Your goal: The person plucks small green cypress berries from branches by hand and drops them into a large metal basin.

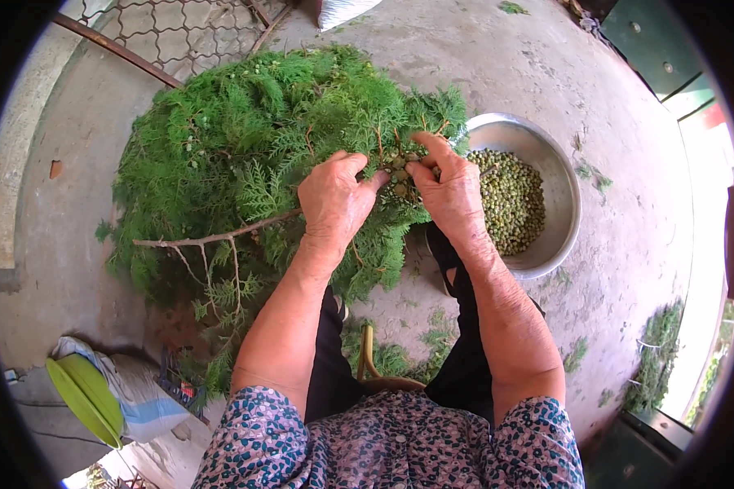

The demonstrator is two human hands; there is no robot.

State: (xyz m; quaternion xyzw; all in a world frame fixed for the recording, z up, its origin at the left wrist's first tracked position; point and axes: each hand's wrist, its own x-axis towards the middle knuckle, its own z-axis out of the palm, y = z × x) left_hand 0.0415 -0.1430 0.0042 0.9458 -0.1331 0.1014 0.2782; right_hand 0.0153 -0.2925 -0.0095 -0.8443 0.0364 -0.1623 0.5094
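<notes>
A cut evergreen branch (220, 237) with a bare woody stem runs from the left into my left hand (334, 200), whose fingers are closed around it. Round brownish-green cones (400, 177) cluster on the sprigs between my two hands. My right hand (453, 189) has thumb and fingers closed at these cones, with the index finger raised a little; exactly what lies in the pinch is partly hidden. Just right of that hand stands a metal basin (569, 204), with many small green cones (510, 200) in it. Under both hands spreads a large heap of feathery green branches (245, 130).
A rusty metal lattice (179, 33) lies behind the heap, near a white sack (344, 11). At lower left are a lime-green tub (86, 399) and a grey-blue sack (147, 407). Loose sprigs (593, 174) dot the concrete floor. Green metal doors (652, 41) stand at right.
</notes>
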